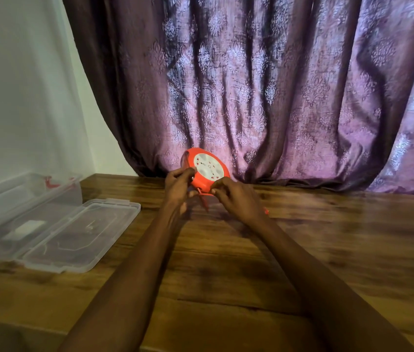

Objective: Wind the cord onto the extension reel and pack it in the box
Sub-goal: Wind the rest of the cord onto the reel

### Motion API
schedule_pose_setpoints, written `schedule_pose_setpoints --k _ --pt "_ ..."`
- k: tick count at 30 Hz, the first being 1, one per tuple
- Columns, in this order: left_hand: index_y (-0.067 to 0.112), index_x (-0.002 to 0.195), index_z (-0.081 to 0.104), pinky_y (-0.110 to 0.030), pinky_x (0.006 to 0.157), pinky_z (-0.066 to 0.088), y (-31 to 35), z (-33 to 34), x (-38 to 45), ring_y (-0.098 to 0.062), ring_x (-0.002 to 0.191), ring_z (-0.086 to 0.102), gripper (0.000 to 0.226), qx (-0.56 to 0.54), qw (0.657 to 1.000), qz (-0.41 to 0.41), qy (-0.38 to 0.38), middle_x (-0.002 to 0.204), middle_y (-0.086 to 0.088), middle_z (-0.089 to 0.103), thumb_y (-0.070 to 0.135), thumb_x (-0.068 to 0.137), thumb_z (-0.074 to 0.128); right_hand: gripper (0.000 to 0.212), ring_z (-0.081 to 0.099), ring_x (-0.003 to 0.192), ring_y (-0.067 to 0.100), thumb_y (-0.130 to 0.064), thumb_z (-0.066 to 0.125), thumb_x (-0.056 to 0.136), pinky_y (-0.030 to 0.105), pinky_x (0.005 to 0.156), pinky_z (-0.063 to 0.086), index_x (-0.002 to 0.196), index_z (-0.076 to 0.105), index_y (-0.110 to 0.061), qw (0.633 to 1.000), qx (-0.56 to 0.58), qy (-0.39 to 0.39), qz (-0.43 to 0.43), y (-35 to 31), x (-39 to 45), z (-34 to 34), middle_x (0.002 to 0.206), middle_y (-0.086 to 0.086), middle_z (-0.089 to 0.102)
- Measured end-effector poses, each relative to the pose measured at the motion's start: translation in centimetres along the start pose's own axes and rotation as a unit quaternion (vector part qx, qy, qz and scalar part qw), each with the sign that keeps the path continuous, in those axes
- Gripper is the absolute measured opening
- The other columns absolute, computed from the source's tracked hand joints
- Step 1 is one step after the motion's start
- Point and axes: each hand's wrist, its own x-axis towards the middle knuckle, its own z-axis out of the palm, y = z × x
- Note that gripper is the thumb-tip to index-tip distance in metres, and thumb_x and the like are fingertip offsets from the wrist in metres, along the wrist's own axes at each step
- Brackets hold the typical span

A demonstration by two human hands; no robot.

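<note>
1. Purple curtain [251,85]: hanging well beyond both hands, its hem reaching the far edge of the wooden table [226,262]; mere backdrop to the work.
2. Clear plastic box [10,214]: lying well off to the left of the left hand, lid [79,237] swung flat open beside the tub, red latches showing; apparently left open to receive the reel once winding is done.
3. Extension reel [207,168]: held up off the table between the two hands, tilted so the white socket face looks back at the wearer; probably lifted so the drum can turn freely.
4. Left hand [179,185]: fingers curled round the reel's left rim, steadying the housing against the turning.
5. Right hand [236,198]: fingertips bunched at the reel's lower edge, seemingly pinching the crank or the cord there; exactly which cannot be told through the blur.
6. Red cord [204,201]: short length dangling just below the reel, between the hands; a red end [266,211] peeking out just beyond the right wrist. Winding judged nearly finished, packing not yet begun.
</note>
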Motion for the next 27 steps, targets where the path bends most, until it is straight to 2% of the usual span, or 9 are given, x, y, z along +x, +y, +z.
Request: schedule_pose_setpoints --k 5,7,9,13,16,18,23,25,27 --pt "0.005 0.095 0.067 -0.032 0.054 0.059 0.5 0.1 0.0 -0.011 0.054 0.067 0.008 -0.049 0.998 0.003 0.035 0.070 -0.005 0.069 0.005 0.088 0.066 0.010 0.054 0.064 0.000 -0.025 0.074 0.088 0.026 0.064 0.039 0.087 0.077 -0.016 0.981 0.132 -0.145 0.010 0.4 0.4 -0.6 0.074 -0.012 0.066" --pt "0.005 0.097 0.067 -0.033 0.056 0.060 0.9 -0.1 0.1 -0.010 0.055 0.067 0.009 -0.079 0.996 -0.009 0.043 0.069 -0.004 0.070 0.006 0.088 0.064 0.009 0.059 0.071 0.006 -0.027 0.073 0.087 0.026 0.066 0.040 0.086 0.076 -0.019 0.967 0.076 -0.242 0.003 0.3 0.2 -0.6 0.079 -0.011 0.069" --pt "0.007 0.089 0.066 -0.035 0.058 0.060 1.4 -0.6 0.3 -0.011 0.060 0.067 0.004 -0.123 0.991 -0.019 0.051 0.066 -0.002 0.070 0.007 0.089 0.063 0.016 0.066 0.087 0.018 -0.038 0.066 0.085 0.029 0.069 0.043 0.090 0.073 -0.024 0.954 -0.063 -0.293 0.016 0.2 -0.2 -0.2 0.094 -0.003 0.074" --pt "0.011 0.090 0.066 -0.036 0.055 0.062 1.9 -1.8 0.9 -0.012 0.066 0.069 0.003 -0.162 0.985 -0.034 0.059 0.072 -0.002 0.073 0.011 0.091 0.063 0.030 0.065 0.105 0.034 -0.039 0.050 0.089 0.036 0.084 0.049 0.105 0.067 -0.020 0.938 -0.223 -0.250 0.086 1.1 -0.9 0.3 0.115 0.012 0.069" --pt "0.012 0.089 0.066 -0.031 0.051 0.059 1.9 -2.2 1.2 -0.011 0.064 0.068 0.004 -0.142 0.988 -0.036 0.049 0.067 0.001 0.073 0.013 0.091 0.063 0.028 0.066 0.106 0.032 -0.035 0.053 0.088 0.036 0.087 0.051 0.104 0.067 -0.018 0.939 -0.190 -0.202 0.205 2.8 -1.0 -0.4 0.114 0.012 0.070" --pt "0.012 0.092 0.067 -0.032 0.057 0.060 1.8 -2.3 1.2 -0.014 0.072 0.065 0.005 -0.114 0.992 -0.043 0.039 0.076 -0.002 0.071 0.015 0.090 0.064 0.026 0.066 0.106 0.033 -0.036 0.052 0.089 0.037 0.086 0.051 0.103 0.065 -0.019 0.940 -0.155 -0.148 0.267 3.9 -1.4 -0.8 0.114 0.012 0.070" --pt "0.006 0.110 0.067 -0.033 0.059 0.060 1.3 -2.0 1.1 -0.015 0.077 0.067 0.024 -0.066 0.997 -0.041 0.023 0.089 -0.006 0.071 0.012 0.088 0.066 0.021 0.065 0.099 0.040 -0.042 0.054 0.092 0.041 0.079 0.048 0.102 0.057 -0.024 0.952 -0.113 -0.001 0.284 5.3 -2.0 -1.1 0.106 0.015 0.070" --pt "0.004 0.112 0.068 -0.034 0.061 0.061 1.2 -1.9 1.2 -0.015 0.076 0.070 0.026 -0.062 0.997 -0.032 0.017 0.091 -0.007 0.073 0.010 0.087 0.066 0.018 0.064 0.097 0.041 -0.040 0.055 0.090 0.041 0.077 0.047 0.099 0.055 -0.024 0.956 -0.110 0.005 0.272 5.4 -2.2 -0.9 0.103 0.015 0.070" --pt "0.002 0.117 0.067 -0.041 0.074 0.060 1.1 -1.9 1.5 -0.018 0.082 0.071 0.030 -0.060 0.998 -0.023 0.015 0.102 -0.012 0.073 0.008 0.087 0.065 0.015 0.064 0.097 0.039 -0.038 0.054 0.089 0.040 0.076 0.047 0.096 0.056 -0.025 0.961 -0.120 -0.026 0.249 5.4 -2.4 -0.8 0.103 0.014 0.070"
